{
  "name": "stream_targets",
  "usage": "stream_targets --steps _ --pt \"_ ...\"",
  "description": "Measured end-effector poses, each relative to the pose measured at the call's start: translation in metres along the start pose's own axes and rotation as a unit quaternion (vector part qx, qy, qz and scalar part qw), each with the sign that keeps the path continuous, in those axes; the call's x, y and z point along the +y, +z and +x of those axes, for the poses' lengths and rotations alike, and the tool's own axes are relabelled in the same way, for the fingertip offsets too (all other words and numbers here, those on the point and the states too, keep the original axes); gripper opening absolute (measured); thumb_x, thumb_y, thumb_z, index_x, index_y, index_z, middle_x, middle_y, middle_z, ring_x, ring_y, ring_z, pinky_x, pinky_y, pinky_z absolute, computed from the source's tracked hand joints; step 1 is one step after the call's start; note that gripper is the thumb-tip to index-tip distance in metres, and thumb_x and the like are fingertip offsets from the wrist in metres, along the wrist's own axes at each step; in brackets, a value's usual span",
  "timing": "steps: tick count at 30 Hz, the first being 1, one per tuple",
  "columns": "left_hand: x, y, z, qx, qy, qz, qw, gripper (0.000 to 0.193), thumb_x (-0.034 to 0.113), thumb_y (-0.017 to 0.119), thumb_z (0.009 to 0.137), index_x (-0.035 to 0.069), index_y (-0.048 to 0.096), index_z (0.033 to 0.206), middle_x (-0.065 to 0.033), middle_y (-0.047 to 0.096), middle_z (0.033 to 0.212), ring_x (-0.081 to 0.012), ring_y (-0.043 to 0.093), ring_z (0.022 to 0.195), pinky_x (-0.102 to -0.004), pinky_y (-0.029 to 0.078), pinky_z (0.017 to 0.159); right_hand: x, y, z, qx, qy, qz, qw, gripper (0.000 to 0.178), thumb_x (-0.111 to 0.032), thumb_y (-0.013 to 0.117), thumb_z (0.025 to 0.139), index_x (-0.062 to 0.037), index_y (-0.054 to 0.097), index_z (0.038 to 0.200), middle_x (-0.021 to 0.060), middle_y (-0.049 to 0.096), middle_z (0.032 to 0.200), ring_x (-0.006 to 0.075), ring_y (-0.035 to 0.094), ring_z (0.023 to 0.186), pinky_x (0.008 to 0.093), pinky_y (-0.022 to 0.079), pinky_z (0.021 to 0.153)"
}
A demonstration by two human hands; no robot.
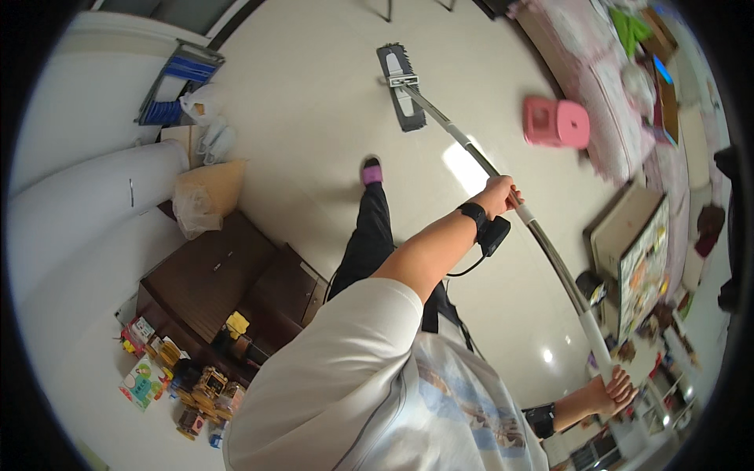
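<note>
A flat mop (550, 255) with a long silver and white pole slants across the view from lower right to upper middle. Its grey fringed head (414, 116) lies flat on the pale tiled floor, ahead of my foot in a purple slipper. Midway along the pole, my left hand (498, 196) is closed around it, a black band and small black box on that wrist. Close to the pole's upper end, at the lower right, my right hand (616, 394) grips the white part, its fingers wrapped round.
Right of the mop stands a pink plastic stool (556, 122) beside a sofa with a pink cover (609, 129). A low table (628, 243) covered with things is nearer. Along the left are a folded blue chair (181, 74), plastic bags (196, 212) and a dark wooden cabinet (208, 263).
</note>
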State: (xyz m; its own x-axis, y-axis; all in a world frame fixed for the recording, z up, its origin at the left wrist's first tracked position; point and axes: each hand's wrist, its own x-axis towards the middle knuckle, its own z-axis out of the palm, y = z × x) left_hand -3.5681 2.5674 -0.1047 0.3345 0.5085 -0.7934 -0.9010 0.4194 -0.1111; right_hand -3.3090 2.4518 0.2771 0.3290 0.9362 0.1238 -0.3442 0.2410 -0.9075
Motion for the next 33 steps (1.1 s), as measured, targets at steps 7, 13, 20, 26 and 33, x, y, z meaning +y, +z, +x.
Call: stream_targets --steps 7,13,20,26,33 --pt "0.279 -0.083 0.004 -0.038 0.223 -0.093 0.970 0.017 0.008 0.045 0.078 0.004 0.045 0.061 -0.0089 0.048 0.057 -0.0222 0.052 0.057 -0.0350 0.048 0.060 0.198 0.208 0.004 -0.105 0.114 0.076 0.985 0.044 -0.013 0.036 0.092 -0.0173 0.024 0.051 -0.0029 0.020 0.045 0.0101 0.022 0.043 0.0308 0.041 0.066" --pt "0.487 -0.174 -0.070 0.027 0.343 -0.020 0.939 0.011 0.003 0.044 0.084 0.005 0.042 0.073 -0.0059 0.046 0.069 -0.0184 0.050 0.066 -0.0285 0.047 0.066 0.314 0.386 -0.036 -0.249 0.131 0.054 0.958 0.043 -0.022 0.026 0.095 -0.0154 0.027 0.052 0.0001 0.026 0.046 0.0138 0.027 0.044 0.0361 0.038 0.064" --pt "0.512 -0.210 -0.154 0.133 0.343 -0.130 0.921 0.011 0.003 0.042 0.086 0.001 0.038 0.076 -0.0077 0.041 0.066 -0.0190 0.045 0.060 -0.0333 0.047 0.057 0.315 0.452 -0.066 -0.474 0.135 0.071 0.867 0.042 -0.021 0.034 0.090 -0.0150 0.027 0.049 0.0007 0.031 0.041 0.0142 0.027 0.037 0.0323 0.029 0.047" --pt "0.439 -0.203 -0.142 0.121 0.313 -0.169 0.927 0.011 -0.001 0.041 0.082 -0.001 0.040 0.071 -0.0121 0.043 0.067 -0.0198 0.048 0.058 -0.0426 0.054 0.075 0.247 0.422 -0.028 -0.376 0.130 0.008 0.917 0.044 -0.023 0.035 0.090 -0.0187 0.026 0.047 -0.0023 0.024 0.039 0.0104 0.026 0.033 0.0293 0.028 0.041" --pt "0.283 -0.216 -0.125 0.159 0.297 -0.156 0.928 0.011 0.010 0.043 0.087 -0.001 0.042 0.089 -0.0116 0.049 0.080 -0.0223 0.056 0.073 -0.0345 0.050 0.062 0.198 0.320 0.024 -0.471 0.201 0.055 0.857 0.048 -0.021 0.031 0.093 -0.0211 0.024 0.045 -0.0030 0.025 0.037 0.0100 0.021 0.033 0.0262 0.030 0.047"
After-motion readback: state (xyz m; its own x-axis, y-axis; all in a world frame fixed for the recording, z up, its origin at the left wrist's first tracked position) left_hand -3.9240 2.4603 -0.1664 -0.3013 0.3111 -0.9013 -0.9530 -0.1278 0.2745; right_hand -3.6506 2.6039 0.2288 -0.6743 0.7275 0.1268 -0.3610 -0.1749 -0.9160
